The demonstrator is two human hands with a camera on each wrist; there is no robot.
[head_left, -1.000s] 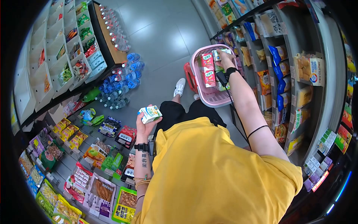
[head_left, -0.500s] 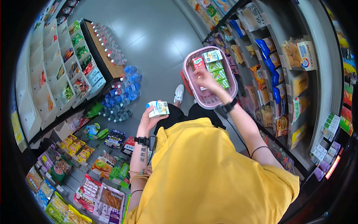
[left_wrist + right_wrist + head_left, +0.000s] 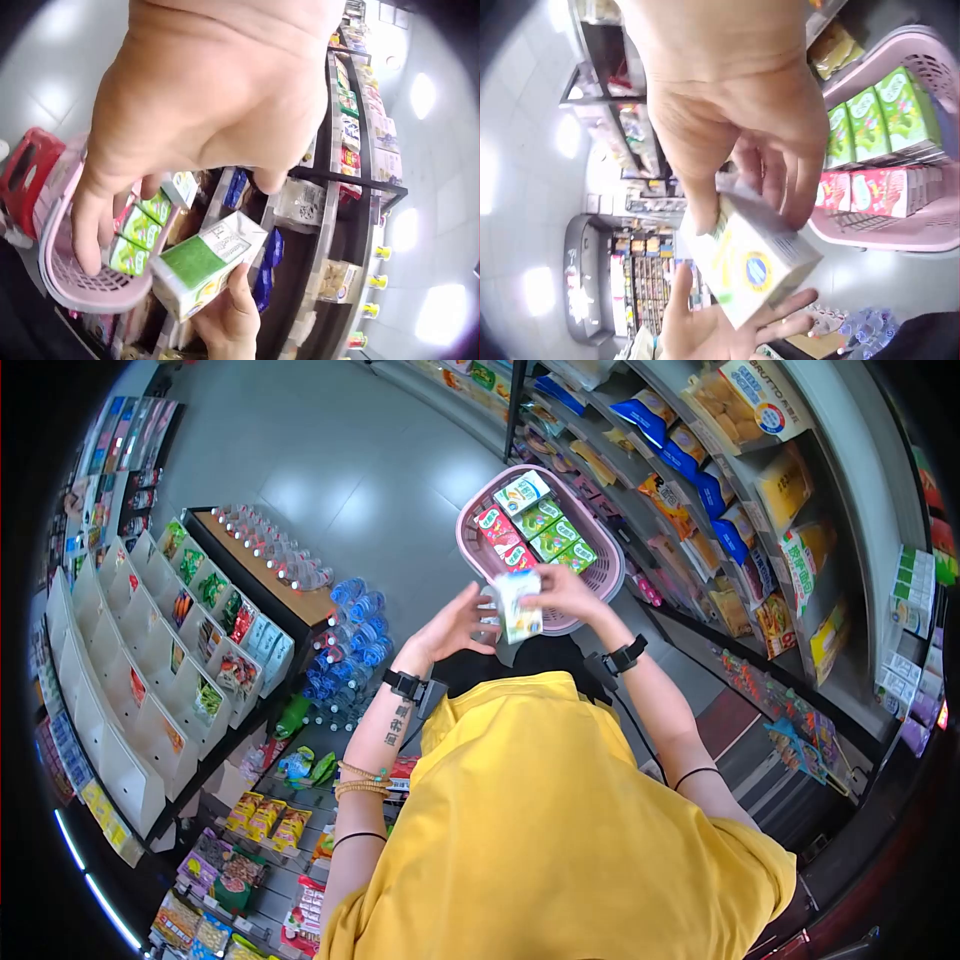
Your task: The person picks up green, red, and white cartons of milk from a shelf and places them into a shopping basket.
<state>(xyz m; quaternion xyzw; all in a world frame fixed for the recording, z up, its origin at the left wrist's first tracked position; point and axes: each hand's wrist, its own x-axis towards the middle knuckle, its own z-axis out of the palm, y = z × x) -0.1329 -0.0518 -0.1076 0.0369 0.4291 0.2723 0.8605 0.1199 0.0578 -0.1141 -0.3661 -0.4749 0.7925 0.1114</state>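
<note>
My right hand (image 3: 568,592) grips a white drink carton (image 3: 522,615), thumb on one side and fingers on the other. In the left wrist view, the carton (image 3: 210,262) has a green panel on one face. Close to its left side, my left hand (image 3: 450,625) has its fingers spread and nothing in its grasp. Just beyond both hands is a pink basket (image 3: 466,538). Inside it are several green cartons (image 3: 553,540), red cartons (image 3: 498,532) and a white-and-blue carton (image 3: 523,491) at the far end.
Shelves of bagged bread (image 3: 765,405) run along the right. At left stand white bins (image 3: 130,740) of small packets and a group of bottles (image 3: 350,630) on the floor. Bagged snacks (image 3: 265,820) lie at lower left. A red plastic object (image 3: 26,184) is beside the basket.
The white carton has passed from my left hand to my right. My right hand has come back from inside the basket towards my body, and my left hand has moved right, towards it.
</note>
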